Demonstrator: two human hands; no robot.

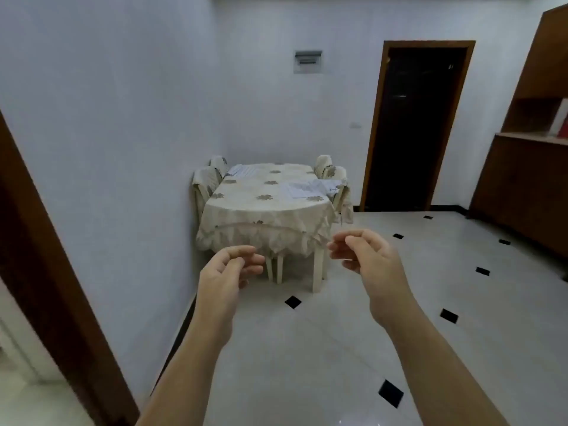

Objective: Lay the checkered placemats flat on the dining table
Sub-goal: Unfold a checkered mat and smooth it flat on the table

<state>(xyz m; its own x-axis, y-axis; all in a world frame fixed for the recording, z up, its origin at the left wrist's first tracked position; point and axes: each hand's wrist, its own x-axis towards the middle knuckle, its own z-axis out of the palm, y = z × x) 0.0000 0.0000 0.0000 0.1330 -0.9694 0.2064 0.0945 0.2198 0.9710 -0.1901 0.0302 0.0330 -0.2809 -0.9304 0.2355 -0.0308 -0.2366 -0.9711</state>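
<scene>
In the head view, the left hand point(229, 272) and the right hand point(367, 256) are being held out side by side, well short of the dining table point(255, 193). Nothing is being gripped: the fingers of both are being kept loosely curled and slack, probably so that cloth can be taken up once the table is reached. The table is being covered by a pale flowered tablecloth point(264, 222) that hangs over its near edge. A rumpled placemat point(307, 189) is lying bunched at the table's right side, and a far placemat point(242, 171) is lying at its far left corner; their check is too faint to be made out. Covered chairs point(206, 182) are being kept tucked against the table's left and right sides. A dark doorway point(415, 127) is standing open to the right of the table.
</scene>
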